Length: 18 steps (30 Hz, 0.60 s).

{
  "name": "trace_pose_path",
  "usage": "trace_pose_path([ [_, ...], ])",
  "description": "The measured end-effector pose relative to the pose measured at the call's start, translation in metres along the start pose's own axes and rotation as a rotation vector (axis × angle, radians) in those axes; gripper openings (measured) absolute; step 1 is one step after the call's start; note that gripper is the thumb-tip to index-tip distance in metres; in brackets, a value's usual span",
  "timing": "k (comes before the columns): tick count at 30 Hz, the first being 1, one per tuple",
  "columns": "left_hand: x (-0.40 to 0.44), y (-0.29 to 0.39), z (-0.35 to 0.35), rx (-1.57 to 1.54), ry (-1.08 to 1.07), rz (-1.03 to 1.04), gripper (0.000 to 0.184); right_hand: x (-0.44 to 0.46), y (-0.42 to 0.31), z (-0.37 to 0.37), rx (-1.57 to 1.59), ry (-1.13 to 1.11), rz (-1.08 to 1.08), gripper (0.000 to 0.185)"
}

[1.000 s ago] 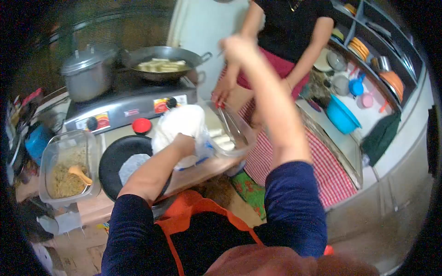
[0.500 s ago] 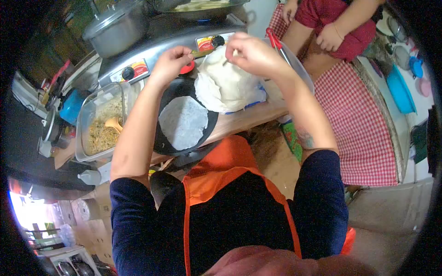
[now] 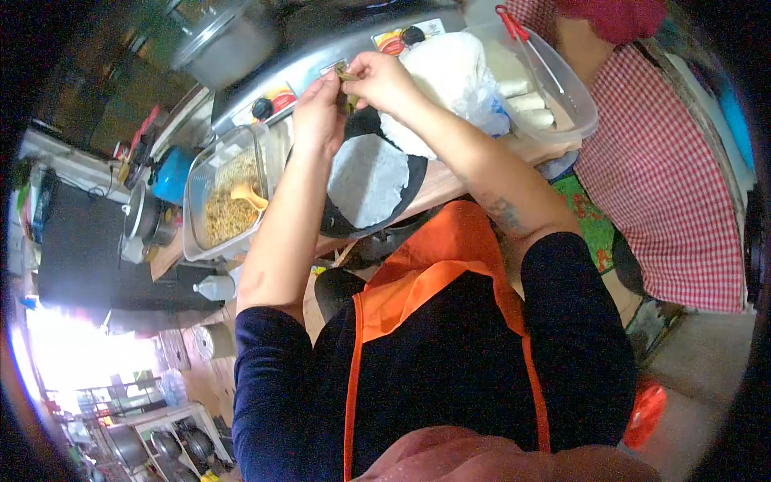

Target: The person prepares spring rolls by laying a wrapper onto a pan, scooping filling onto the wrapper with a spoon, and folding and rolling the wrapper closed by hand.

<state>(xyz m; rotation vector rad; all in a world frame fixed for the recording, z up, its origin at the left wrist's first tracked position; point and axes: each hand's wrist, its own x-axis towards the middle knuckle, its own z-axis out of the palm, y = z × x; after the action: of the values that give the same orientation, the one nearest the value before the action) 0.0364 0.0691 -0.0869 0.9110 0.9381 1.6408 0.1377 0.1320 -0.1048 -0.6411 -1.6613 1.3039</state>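
My left hand (image 3: 320,106) and my right hand (image 3: 381,80) meet above the far rim of a black plate (image 3: 411,186), their fingers closed on a small brownish-green item (image 3: 346,75) too small to name. On the plate lies a thin round white wrapper (image 3: 367,180). Beside my right forearm sits a stack of white wrappers (image 3: 442,68), partly in plastic. A clear tub (image 3: 227,193) at the left holds a shredded filling (image 3: 227,213) and an orange spoon (image 3: 249,195). White rolls (image 3: 528,103) and red-handled tongs (image 3: 514,26) are in another tub (image 3: 585,108).
Beyond my hands stand a stove (image 3: 309,72) and a metal pot (image 3: 225,48). A red checkered cloth (image 3: 666,185) covers a surface at the right, near a person's leg (image 3: 580,50). A white bottle (image 3: 215,287) is below the left tub.
My right hand has left the wrapper stack and come together with my left hand at the small item. The view has shifted, with the plate and tubs now farther right and higher.
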Motion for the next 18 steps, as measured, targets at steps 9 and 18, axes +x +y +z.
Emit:
trace_pose_path([
  [9,0.008,-0.031,-0.014,0.123,0.113,-0.012,0.017,-0.008,0.027,0.004,-0.319,0.145,-0.148,0.032],
  [18,0.100,-0.027,-0.126,1.664,0.222,0.178,0.024,-0.135,0.022,0.006,-1.053,-0.653,-0.579,0.015],
])
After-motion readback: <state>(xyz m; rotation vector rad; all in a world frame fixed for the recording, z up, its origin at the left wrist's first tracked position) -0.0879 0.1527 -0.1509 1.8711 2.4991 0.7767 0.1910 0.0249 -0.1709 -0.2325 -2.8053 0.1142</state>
